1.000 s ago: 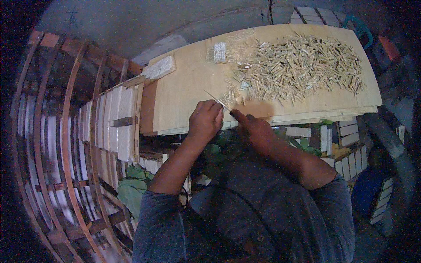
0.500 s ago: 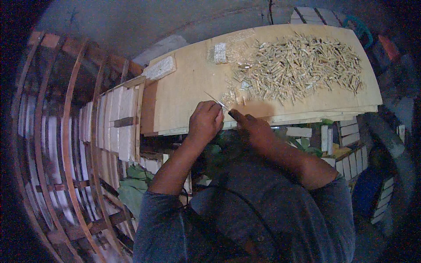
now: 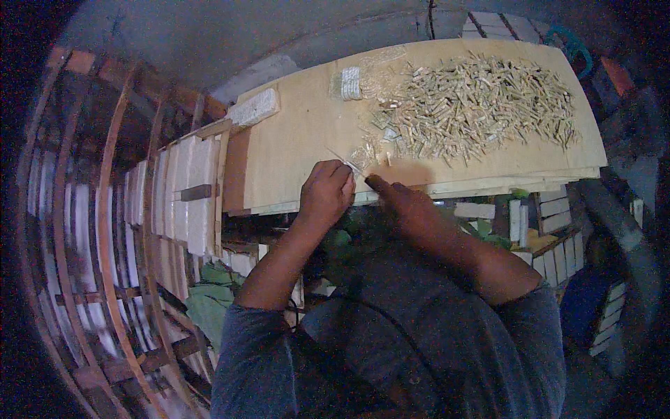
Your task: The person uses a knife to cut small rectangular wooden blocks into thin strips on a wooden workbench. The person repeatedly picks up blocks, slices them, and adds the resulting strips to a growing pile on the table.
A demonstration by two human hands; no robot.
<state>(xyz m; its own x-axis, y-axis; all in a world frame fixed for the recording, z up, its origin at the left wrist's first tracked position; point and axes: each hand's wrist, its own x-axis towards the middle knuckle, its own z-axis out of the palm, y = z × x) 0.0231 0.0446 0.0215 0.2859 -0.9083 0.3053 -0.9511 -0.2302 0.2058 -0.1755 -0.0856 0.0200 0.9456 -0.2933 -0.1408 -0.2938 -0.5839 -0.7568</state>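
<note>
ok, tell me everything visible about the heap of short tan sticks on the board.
The loose heap of short, slim tan sticks looks like wood or bamboo, with some paler pieces among them. They lie jumbled at all angles, overlapping, across the right part of the flat, pale, wood-like board, which supports them. The spread thins toward its left edge. The right hand is apart from the heap.

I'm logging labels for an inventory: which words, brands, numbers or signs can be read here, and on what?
None can be read.
Dark mark on the grey surface: too blurred to make out.
Dark-handled tool in the right hand, and heaped short sticks: too small to tell whether anything is printed.
</note>
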